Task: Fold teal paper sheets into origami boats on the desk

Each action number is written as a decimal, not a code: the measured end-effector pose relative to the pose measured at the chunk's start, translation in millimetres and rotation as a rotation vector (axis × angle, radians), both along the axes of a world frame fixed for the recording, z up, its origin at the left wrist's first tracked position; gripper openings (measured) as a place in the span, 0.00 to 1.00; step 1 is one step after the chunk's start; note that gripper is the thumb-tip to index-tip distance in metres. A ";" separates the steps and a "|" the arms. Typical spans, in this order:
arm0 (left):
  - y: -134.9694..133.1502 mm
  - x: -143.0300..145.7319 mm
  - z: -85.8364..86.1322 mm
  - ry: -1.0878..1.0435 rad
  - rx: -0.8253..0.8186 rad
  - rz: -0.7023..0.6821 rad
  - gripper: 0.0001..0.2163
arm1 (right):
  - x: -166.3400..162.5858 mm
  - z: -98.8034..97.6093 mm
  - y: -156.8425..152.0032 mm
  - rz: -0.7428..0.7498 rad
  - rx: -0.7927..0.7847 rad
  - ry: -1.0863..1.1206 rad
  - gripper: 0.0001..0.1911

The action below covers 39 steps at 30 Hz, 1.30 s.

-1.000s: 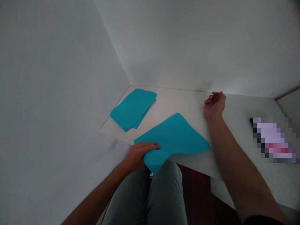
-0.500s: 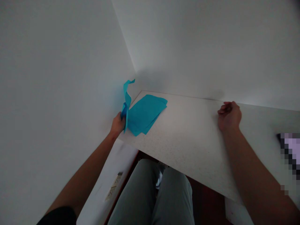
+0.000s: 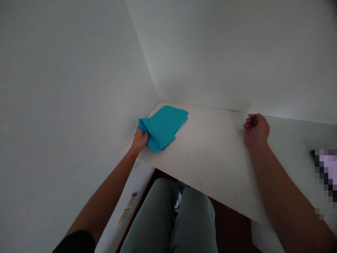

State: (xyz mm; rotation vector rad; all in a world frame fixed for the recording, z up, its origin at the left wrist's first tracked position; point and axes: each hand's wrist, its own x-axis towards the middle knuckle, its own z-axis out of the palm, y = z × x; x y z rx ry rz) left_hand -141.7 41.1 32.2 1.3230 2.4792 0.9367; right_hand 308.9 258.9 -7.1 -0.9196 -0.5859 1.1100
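At the left end of the white tabletop, my left hand is closed on the left edge of a thin blue cloth, thumb on top. That cloth lies partly folded over more blue cloth of the same colour, which rests flat near the corner. How many layers there are I cannot tell. My right hand rests on its wrist farther right, palm turned up and fingers curled in, with nothing visible in them. It touches none of the cloth.
White walls meet behind and to the left of the tabletop. At the right edge lies a dark-edged object, blurred into blocks. My legs are under the front edge, beside a white side panel.
The cloth in my left hand was upright and curled; it now lies down over the other blue cloth. My left hand has shifted slightly right. My right hand has hardly moved.
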 end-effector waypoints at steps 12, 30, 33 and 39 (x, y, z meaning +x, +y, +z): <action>40.8 59.6 164.0 0.541 -0.242 -0.198 0.28 | -0.6 -7.8 1.1 0.026 0.082 -0.115 0.11; 4.8 -14.9 27.8 -0.167 -0.085 0.072 0.23 | -2.3 -10.4 -1.5 0.066 0.052 -0.281 0.11; -17.5 -16.0 23.0 0.290 0.022 0.104 0.32 | -3.0 -8.8 -2.5 0.075 0.050 -0.275 0.11; 31.6 11.8 21.7 0.466 0.078 -0.383 0.20 | -2.6 -9.2 -4.0 0.091 0.077 -0.333 0.10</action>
